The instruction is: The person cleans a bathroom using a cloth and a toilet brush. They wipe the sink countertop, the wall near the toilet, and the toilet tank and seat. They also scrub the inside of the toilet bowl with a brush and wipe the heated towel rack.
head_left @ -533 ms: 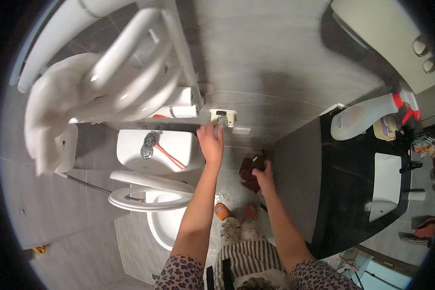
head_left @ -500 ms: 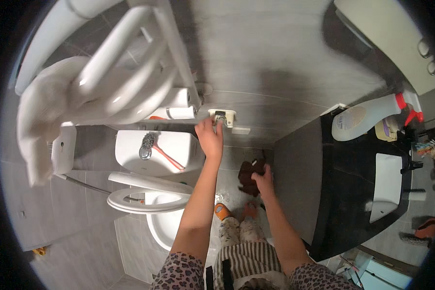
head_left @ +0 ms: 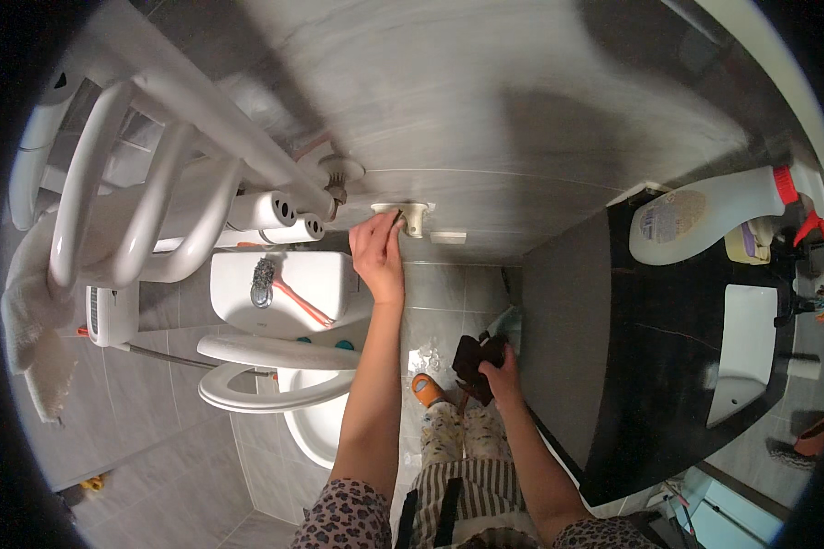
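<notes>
Gripping a crumpled dark brown cloth (head_left: 476, 359), the right hand (head_left: 504, 377) is closed; the left hand (head_left: 377, 259) curls beside a cream wall fixture (head_left: 416, 220), whether pinching anything cannot be told.

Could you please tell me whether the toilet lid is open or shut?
Open: the toilet lid stands raised, and the bowl shows below.
</notes>
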